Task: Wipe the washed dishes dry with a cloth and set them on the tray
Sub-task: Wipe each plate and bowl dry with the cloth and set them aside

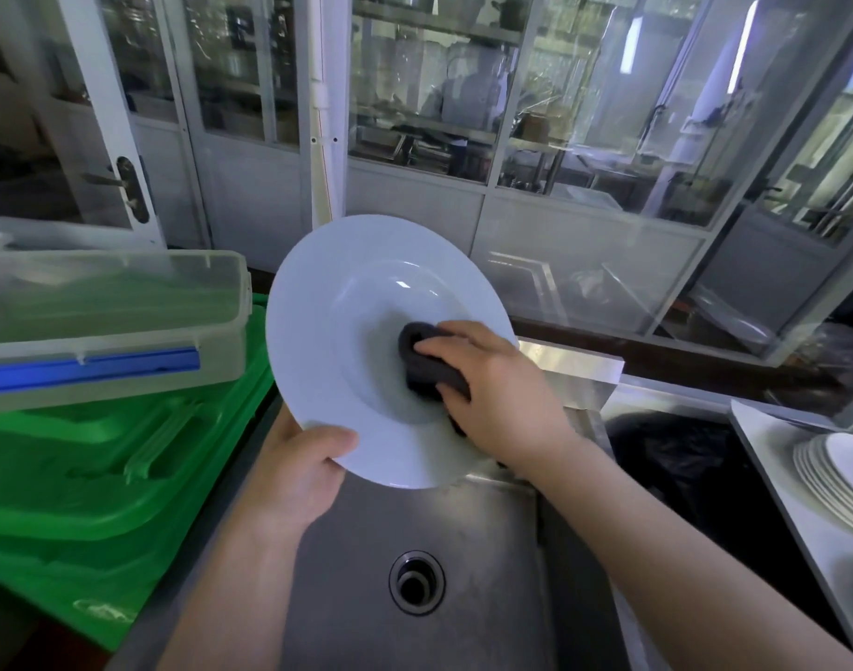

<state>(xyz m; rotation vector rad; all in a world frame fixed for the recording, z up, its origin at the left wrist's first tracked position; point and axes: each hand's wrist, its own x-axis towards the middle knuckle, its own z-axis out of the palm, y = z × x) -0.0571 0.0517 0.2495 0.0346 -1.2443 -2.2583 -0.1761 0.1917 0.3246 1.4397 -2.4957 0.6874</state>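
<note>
Left hand (298, 469) grips tilted white plate (361, 302) by its lower rim above sink (463, 549); right hand (502, 394) presses dark cloth (426, 363) into plate's well, fingers curled round it.

1. No text, label, brand name, number or sign can be read anywhere in the view.
2. The green crate (100, 481) at lower left carries a pale raised mark near its bottom corner, too blurred to make out.
3. The clear lidded box (109, 302) with its blue strip shows no legible print.
</note>
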